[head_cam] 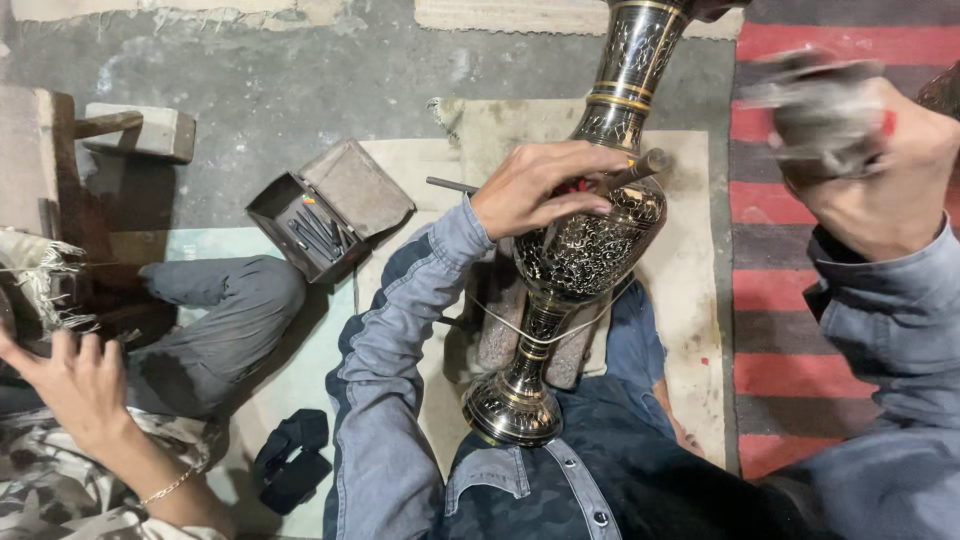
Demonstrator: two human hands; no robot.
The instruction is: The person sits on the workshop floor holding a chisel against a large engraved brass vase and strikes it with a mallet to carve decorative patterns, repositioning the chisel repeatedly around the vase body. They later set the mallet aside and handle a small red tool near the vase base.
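A tall black-and-gold engraved metal vase [585,255] lies tilted across my lap, its round foot [512,410] near my chest and its neck pointing away. My left hand [540,185] rests on the vase's belly and pinches a thin metal rod-like tool [640,166] against the surface. My right hand [880,180] is raised at the right, closed around a blurred grey mallet-like object [815,100], well apart from the vase. A thin cord [510,327] loops around the vase's stem.
An open metal box [320,215] of small tools sits on the floor to the left. Another person sits at far left, with a hand [75,385] wearing a bracelet. A wooden block [150,130], a black strap [290,460] and a red striped rug [790,300] lie around.
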